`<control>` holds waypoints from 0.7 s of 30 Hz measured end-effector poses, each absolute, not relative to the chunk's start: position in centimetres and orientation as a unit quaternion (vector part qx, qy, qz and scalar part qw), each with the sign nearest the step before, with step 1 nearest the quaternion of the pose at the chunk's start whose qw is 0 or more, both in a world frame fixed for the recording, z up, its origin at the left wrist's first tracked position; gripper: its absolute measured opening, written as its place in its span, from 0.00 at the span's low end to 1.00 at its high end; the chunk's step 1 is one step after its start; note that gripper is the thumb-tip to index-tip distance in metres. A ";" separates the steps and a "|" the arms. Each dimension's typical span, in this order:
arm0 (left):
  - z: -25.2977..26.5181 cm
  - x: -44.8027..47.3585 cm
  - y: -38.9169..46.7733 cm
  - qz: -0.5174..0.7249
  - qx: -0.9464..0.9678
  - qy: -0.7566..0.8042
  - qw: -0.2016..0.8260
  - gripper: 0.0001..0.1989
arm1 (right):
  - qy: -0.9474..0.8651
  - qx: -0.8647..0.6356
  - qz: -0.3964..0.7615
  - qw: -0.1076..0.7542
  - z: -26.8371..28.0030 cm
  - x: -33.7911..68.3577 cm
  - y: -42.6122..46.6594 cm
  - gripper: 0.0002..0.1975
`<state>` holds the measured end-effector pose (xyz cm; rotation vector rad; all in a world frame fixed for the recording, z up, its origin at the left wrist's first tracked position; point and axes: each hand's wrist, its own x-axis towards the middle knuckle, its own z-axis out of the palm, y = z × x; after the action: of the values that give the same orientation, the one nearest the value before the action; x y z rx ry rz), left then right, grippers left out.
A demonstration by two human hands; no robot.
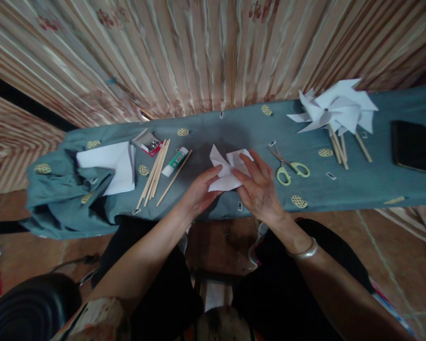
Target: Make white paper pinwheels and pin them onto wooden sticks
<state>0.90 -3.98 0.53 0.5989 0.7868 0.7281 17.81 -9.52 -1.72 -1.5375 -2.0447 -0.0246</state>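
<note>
A white paper pinwheel blade piece (226, 179), partly folded with points standing up, is held between both hands above the cloth. My left hand (201, 190) grips its left side, thumb on top and fingers underneath. From the right, my right hand (259, 184) pinches the paper, its thumb and fingers near the middle and right fold. Fingertips beneath the sheet are hidden. Right of the hands lie scissors (291, 168) with light green handles, blades apart. To the left are a glue stick (175, 162) and a single wooden stick (174, 178).
Several wooden sticks (154, 174) lie beside an opened small box of metal pins (149, 143). White paper sheets (122, 163) rest at the left under bunched cloth (71, 189). Finished pinwheels (341, 108) and a black phone (411, 145) are at the right. A pleated curtain (213, 57) hangs behind.
</note>
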 end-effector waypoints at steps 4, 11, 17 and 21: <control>0.9 1.0 -4.0 0.363 0.312 0.360 0.801 0.20 | -0.776 -0.558 -0.020 0.293 -1.3 17.2 -10.5 0.25; 1.5 1.3 -4.3 0.413 0.331 0.392 0.752 0.22 | -0.777 -0.555 0.010 0.296 -0.9 16.6 -11.2 0.36; 1.0 1.3 -4.2 0.426 0.321 0.401 0.745 0.21 | -0.780 -0.538 0.045 0.316 -0.6 16.9 -11.3 0.34; 0.9 1.3 -4.2 0.427 0.320 0.402 0.744 0.19 | -0.777 -0.525 0.060 0.343 -0.7 17.0 -11.3 0.32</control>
<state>1.31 -4.24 0.94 0.7015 0.8811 0.9343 16.98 -11.31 -0.66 -1.3650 -2.0187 0.1570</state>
